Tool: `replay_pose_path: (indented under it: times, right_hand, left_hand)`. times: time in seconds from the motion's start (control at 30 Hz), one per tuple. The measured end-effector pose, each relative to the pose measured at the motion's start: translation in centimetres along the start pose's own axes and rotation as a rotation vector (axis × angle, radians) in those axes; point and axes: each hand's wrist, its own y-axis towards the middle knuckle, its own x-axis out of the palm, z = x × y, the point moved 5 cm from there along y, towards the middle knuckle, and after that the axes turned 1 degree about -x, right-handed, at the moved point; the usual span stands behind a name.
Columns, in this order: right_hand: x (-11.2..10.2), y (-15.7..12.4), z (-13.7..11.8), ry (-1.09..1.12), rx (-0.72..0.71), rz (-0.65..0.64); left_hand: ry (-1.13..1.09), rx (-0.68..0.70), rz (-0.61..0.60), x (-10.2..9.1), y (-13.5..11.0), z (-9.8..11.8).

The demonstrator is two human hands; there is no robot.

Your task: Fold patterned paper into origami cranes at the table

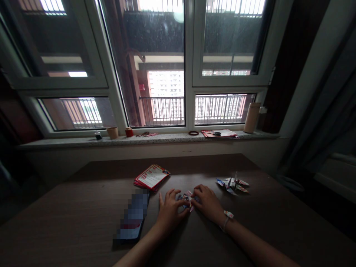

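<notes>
A small piece of folded, colourfully printed paper (188,195) lies on the table between my hands. The thumb and fingers of my left hand (171,206) close on its left and near side. From the right, my right hand (208,202), with a bracelet at the wrist, pinches its other edge with curled fingers. Part of the paper is hidden under the fingertips. Several folded paper cranes (233,185) sit in a cluster to the right of my right hand.
Left of the hands lie a phone (135,215) with a blurred-out screen and a stack of printed sheets (152,178). Along the windowsill (172,138) stand a paper cup (112,132), a red spool (129,132), more sheets with scissors (217,134) and a tall bottle (251,118).
</notes>
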Motion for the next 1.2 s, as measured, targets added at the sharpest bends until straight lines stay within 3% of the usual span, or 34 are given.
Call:
replay_pose_path:
  times: [0.47, 1.2]
  right_hand:
    - [0.0, 0.3, 0.0, -0.028, 0.010, -0.007]
    - [0.0, 1.4, 1.2, 0.145, 0.126, 0.031]
  left_hand:
    - [-0.014, -0.042, -0.029, 0.3, 0.3, -0.2]
    - [-0.032, -0.033, -0.056, 0.5, 0.3, -0.4]
